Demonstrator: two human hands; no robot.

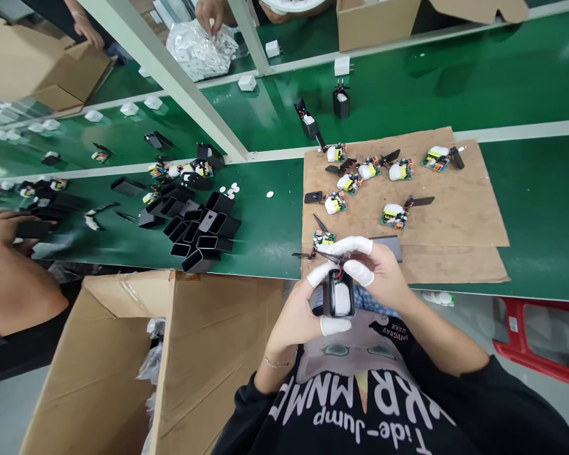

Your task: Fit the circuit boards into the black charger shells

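Observation:
Both my hands hold one black charger housing (337, 297) close to my chest, with a white part and red wire showing inside it. My left hand (298, 313) grips its left side and bottom, white cots on thumb and finger. My right hand (377, 268) presses on its top with cot-covered fingers. Just beyond my hands, on a brown cardboard sheet (455, 215), lie several small green circuit boards (393, 215) with white parts and black wired pieces. A loose board (323, 240) lies nearest my fingers.
A heap of empty black housings (196, 227) lies on the green belt (265, 227) to the left. An open cardboard box (123, 360) stands at my lower left. Another person's arm (9, 278) is at the left edge; others' hands work across the belt. A red crate (540, 341) sits right.

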